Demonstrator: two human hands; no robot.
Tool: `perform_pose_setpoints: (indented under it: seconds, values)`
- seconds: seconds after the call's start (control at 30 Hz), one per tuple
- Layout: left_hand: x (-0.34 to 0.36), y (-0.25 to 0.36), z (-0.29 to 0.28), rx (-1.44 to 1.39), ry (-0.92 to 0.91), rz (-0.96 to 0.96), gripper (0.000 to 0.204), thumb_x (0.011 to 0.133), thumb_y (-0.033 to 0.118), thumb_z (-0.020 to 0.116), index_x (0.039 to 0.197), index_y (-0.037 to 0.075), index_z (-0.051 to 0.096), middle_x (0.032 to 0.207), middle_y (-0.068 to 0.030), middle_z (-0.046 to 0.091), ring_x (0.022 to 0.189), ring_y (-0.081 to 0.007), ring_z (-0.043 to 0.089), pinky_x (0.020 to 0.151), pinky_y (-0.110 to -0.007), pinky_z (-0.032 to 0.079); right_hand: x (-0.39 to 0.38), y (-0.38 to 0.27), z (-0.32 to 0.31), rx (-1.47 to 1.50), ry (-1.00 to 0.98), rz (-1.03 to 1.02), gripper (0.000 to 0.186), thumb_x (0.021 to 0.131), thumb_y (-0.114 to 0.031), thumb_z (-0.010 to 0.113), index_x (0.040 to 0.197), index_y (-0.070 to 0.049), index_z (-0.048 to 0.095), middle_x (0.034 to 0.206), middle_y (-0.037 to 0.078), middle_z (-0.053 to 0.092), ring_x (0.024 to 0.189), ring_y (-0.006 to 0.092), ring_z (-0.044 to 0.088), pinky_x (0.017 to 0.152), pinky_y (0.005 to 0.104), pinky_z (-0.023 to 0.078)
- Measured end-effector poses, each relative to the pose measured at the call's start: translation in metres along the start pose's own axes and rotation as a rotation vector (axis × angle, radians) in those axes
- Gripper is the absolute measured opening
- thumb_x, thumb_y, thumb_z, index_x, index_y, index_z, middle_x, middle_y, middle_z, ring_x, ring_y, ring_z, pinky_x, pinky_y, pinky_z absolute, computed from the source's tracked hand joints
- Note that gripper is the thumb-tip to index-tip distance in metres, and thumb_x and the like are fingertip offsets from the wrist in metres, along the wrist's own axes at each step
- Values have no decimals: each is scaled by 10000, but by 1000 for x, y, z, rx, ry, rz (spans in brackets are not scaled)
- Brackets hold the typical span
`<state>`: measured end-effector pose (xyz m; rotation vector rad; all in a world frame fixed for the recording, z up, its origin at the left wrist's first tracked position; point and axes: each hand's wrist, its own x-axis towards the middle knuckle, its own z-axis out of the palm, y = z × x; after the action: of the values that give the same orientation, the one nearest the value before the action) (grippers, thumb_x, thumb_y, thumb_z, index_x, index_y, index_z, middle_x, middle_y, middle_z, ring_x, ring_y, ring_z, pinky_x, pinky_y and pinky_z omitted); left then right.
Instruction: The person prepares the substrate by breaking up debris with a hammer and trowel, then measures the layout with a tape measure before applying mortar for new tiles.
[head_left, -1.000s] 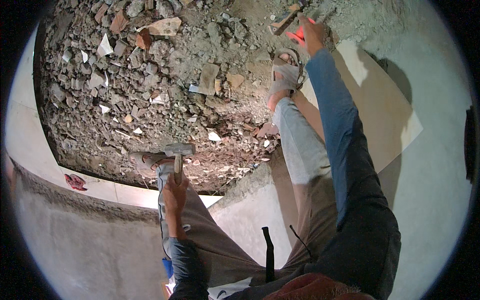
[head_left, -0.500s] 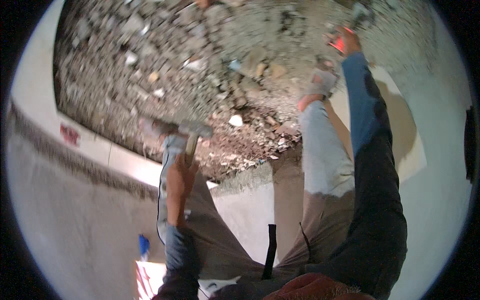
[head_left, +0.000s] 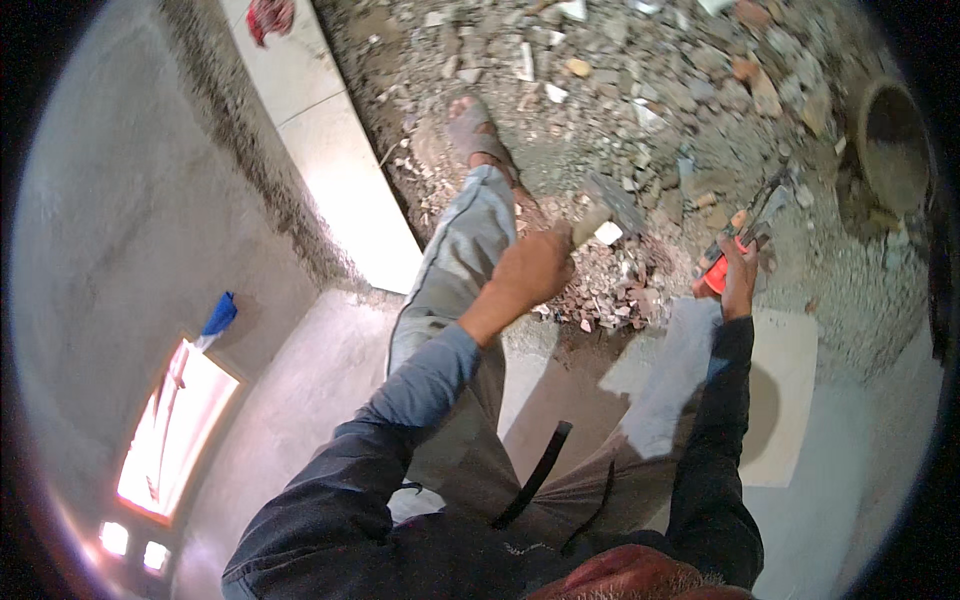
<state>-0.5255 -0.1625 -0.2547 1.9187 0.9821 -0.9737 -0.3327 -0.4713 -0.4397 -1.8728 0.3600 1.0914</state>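
Observation:
My left hand (head_left: pixel 535 265) is closed round the pale handle of a hammer (head_left: pixel 617 205). Its grey head points up and to the right, above broken rubble (head_left: pixel 625 285). Over on the right, my right hand (head_left: pixel 738 280) is closed on a red-and-black tool (head_left: pixel 716 275), whose exact kind I cannot make out. Orange-yellow and dark, elongated parts show beside that hand, pointing away from me; whether they belong to the same tool is unclear. Both hands are apart, near my knees, and a sandaled foot (head_left: pixel 470 130) rests on the rubble.
Pale tiles (head_left: pixel 350 180) run along the left wall, with a red bundle (head_left: pixel 270 18) on them. A bucket (head_left: pixel 895 140) stands at the far right. A pale flat panel (head_left: pixel 790 400) lies by my right arm. A blue object (head_left: pixel 218 313) is near a bright opening (head_left: pixel 175 430).
The view has swung left, so the rubble and bucket show further right. My left hand has moved right with the hammer. My right hand has come nearer my body, still gripping the red-and-black tool.

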Motion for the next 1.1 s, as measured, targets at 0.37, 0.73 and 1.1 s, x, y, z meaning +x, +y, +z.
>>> perform_pose_setpoints:
  seconds: [0.37,0.73,1.1]
  values:
    - [-41,-60,0,134,21,-134,133,838,130,623,941,81,691,783,-118,705,767,-249,726,603,-371,554,14,-244,288,-981,-599,-225,692,757,-278,754,1308,68,519,1085,187,667,910,267,664,827,380,511]
    - [-17,-81,-77,-256,-48,-38,167,841,225,672,950,123,746,917,-23,722,749,-192,707,500,-374,512,-16,-174,644,-1197,-1148,-588,768,724,-347,767,1367,-15,511,1151,208,656,971,346,664,865,399,507]
    - [-38,-169,-87,-544,-90,52,195,880,214,616,1006,95,703,950,-72,711,815,-233,685,637,-382,501,-121,-54,871,-1233,-1030,-659,628,822,-267,732,1369,-68,494,1252,136,640,1024,310,657,870,421,530]
